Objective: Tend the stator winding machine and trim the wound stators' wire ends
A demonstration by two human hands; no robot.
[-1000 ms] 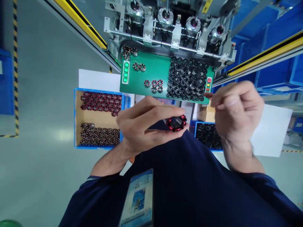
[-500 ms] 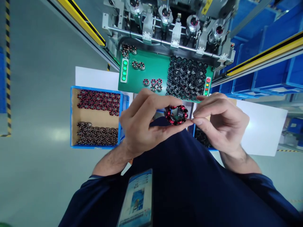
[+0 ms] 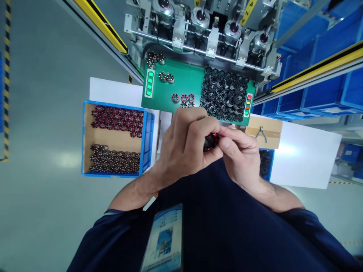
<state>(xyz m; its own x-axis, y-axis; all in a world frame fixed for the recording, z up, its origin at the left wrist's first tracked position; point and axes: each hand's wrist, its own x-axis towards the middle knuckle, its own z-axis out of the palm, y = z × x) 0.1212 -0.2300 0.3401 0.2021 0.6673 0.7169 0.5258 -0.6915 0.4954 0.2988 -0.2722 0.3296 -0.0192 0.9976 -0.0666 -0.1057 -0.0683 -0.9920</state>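
Note:
My left hand is closed around a motor stator with red windings and a dark core, held up in front of my chest. Fingers cover much of the stator. Against its right side, my right hand has thumb and fingers pinched together; whatever lies between those fingertips is too small to make out. Beyond the hands, a green work plate carries a few red-wound stators, copper-coloured wound stators at the left, and a dense group of black unwound cores.
A winding machine spans the back. On the left, a blue crate contains rows of wound stators. Cutting pliers lie on cardboard at right, by a blue bin of black parts. Yellow-black posts flank the machine.
My right hand has moved left to the stator. My left hand has turned and its fingers now cover more of the stator. The pliers and cardboard at right have come into view.

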